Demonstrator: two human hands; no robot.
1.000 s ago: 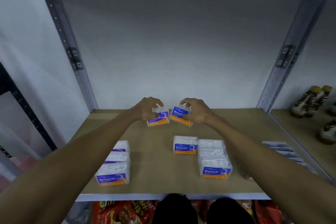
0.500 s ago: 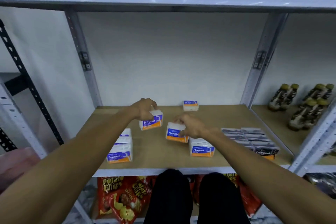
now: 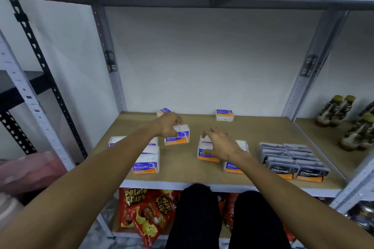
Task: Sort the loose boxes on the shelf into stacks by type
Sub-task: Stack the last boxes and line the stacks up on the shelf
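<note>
On the wooden shelf (image 3: 263,127), my left hand (image 3: 167,125) grips a white-and-orange Smooth box (image 3: 179,136) from its left side, just above the board at centre. My right hand (image 3: 220,144) lies with fingers spread over a short stack of Round boxes (image 3: 204,155). A Smooth stack (image 3: 145,164) stands at the front left, with another white box (image 3: 115,140) behind it. One loose Smooth box (image 3: 163,111) and one loose Round box (image 3: 224,115) sit at the back. A second Round stack (image 3: 232,167) is partly hidden under my right forearm.
Black Charcoal boxes (image 3: 291,159) fill the front right in rows. Bottles (image 3: 334,110) stand on the neighbouring shelf to the right. Chip bags (image 3: 145,212) lie on the lower shelf. Metal uprights (image 3: 109,62) frame the bay, under a shelf edge overhead.
Both hands came forward from the back of the shelf with a box each. The right hand's Round box now rests on a stack and its fingers have spread. The camera pulled back.
</note>
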